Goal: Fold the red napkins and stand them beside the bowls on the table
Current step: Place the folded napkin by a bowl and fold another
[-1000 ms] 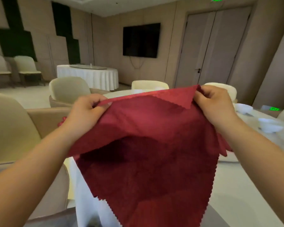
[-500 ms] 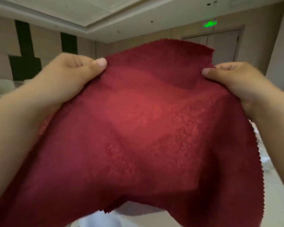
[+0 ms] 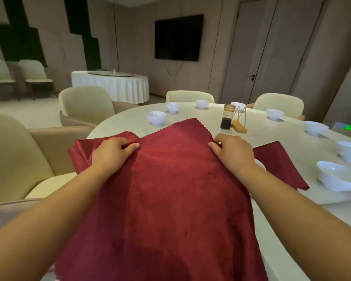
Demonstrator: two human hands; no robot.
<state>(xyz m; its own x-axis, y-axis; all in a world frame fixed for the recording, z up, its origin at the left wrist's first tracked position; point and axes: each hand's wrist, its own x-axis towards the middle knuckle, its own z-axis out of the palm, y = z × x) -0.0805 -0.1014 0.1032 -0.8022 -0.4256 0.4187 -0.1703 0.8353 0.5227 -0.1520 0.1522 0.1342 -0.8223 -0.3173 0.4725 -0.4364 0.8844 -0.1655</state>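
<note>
A red napkin [image 3: 170, 189] with zigzag edges lies spread over the near edge of the round white table [image 3: 272, 130], one corner pointing away from me. My left hand [image 3: 109, 153] pinches its left side and my right hand [image 3: 233, 151] pinches its right side, both low on the cloth. More red napkins [image 3: 280, 161] lie under it, showing at left and right. White bowls [image 3: 336, 177] ring the table edge, the nearest at my right and another [image 3: 156, 118] beyond the napkin's far corner.
A dark sauce bottle [image 3: 227, 118] and a wooden-based wire stand [image 3: 239, 124] sit near the table's middle. Cream chairs [image 3: 83, 106] surround the table, one close at my left. A second clothed table [image 3: 114, 86] stands farther back.
The napkin was held up in the air in front of my face; now it has come down and lies flat over the table edge, both hands still gripping it.
</note>
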